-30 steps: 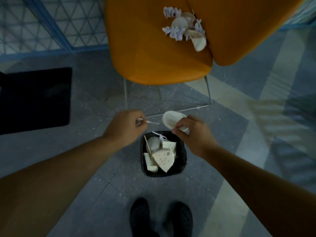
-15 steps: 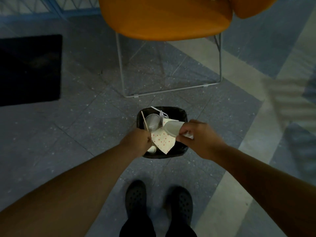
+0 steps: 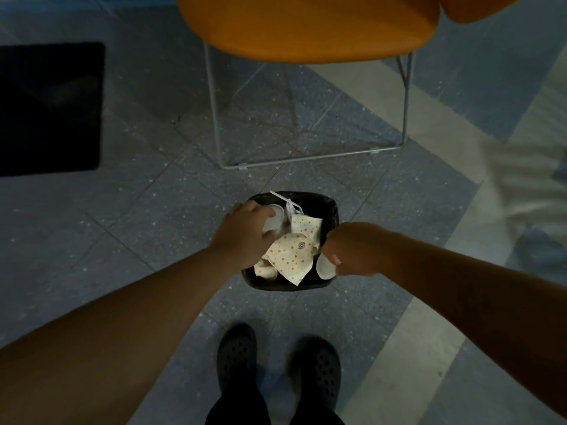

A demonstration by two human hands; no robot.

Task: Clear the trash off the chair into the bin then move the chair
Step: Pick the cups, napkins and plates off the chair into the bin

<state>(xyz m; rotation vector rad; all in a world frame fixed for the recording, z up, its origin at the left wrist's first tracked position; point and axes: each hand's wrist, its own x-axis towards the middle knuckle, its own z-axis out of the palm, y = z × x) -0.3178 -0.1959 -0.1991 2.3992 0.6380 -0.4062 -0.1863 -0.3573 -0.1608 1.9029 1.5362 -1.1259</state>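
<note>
My left hand [image 3: 245,233] hangs over the near-left part of the small black plastic bin [image 3: 333,210] on the floor, fingers loosely bent and reaching down toward the pale round cup lid [image 3: 274,220] that lies inside; I cannot tell whether the fingertips touch it, and I see nothing pinched between them. Beside it in the bin sit a twisted white strip [image 3: 287,204] and the cream paper wrapper dotted with red and orange [image 3: 291,256], which fills the middle. My right hand [image 3: 352,250] is over the bin's right rim, fingers curled down around a small white paper cup [image 3: 325,266] that is partly hidden, its mouth seemingly turned down into the bin. So that cup lies directly below my right hand and already inside the rim; letting go should be all it needs. The orange moulded chair with thin wire legs [image 3: 306,29] stands straight ahead beyond the bin, a little nearer my right arm; its seat top is out of view.
</note>
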